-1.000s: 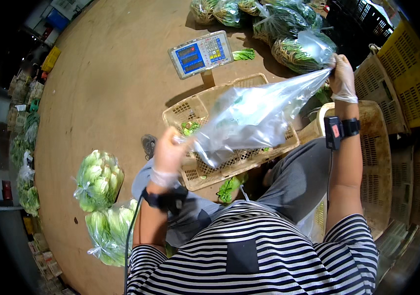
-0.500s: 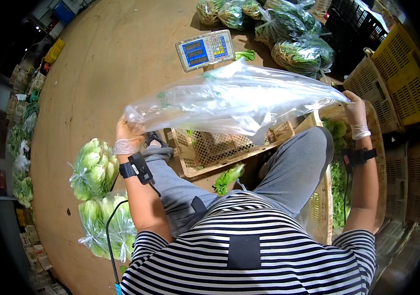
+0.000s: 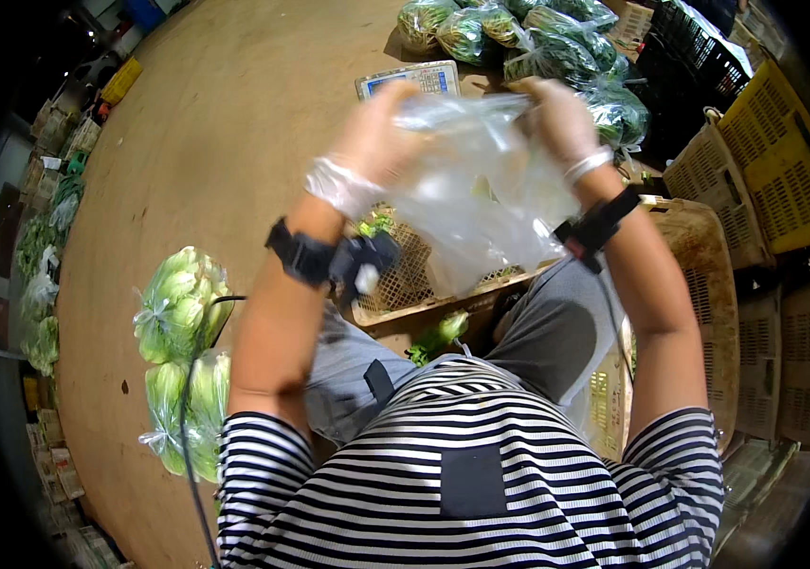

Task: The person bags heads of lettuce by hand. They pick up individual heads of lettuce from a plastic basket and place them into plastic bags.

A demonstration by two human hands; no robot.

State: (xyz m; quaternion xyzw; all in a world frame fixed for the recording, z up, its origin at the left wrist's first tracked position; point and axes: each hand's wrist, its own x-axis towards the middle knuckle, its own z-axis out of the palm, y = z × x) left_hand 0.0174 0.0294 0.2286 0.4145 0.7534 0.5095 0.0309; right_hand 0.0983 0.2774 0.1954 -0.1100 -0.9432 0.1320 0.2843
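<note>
A clear plastic bag [image 3: 481,204] hangs between my gloved hands, above a beige plastic crate [image 3: 395,277]. My left hand [image 3: 374,142] grips the bag by its upper left edge, and my right hand [image 3: 561,123] has its upper right edge. Both hands are smeared by motion, and the fingertips are partly hidden. Below the bag, the crate stands in front of my knees and shows a few green leaves. A loose leafy green vegetable [image 3: 439,338] lies between my legs. Just beyond my hands, a scale display [image 3: 438,76] is partly covered by my left hand.
Bagged leafy heads [image 3: 182,308] stand on the floor to my left. Several bags of bundled greens [image 3: 556,47] are piled at the far side. On the right are a large worn bin [image 3: 699,237], a yellow crate [image 3: 784,147] and stacked crates [image 3: 755,360].
My hands have come closer together and moved away from my body, raised toward the scale display. The bag, stretched wide before, now hangs down gathered between them.
</note>
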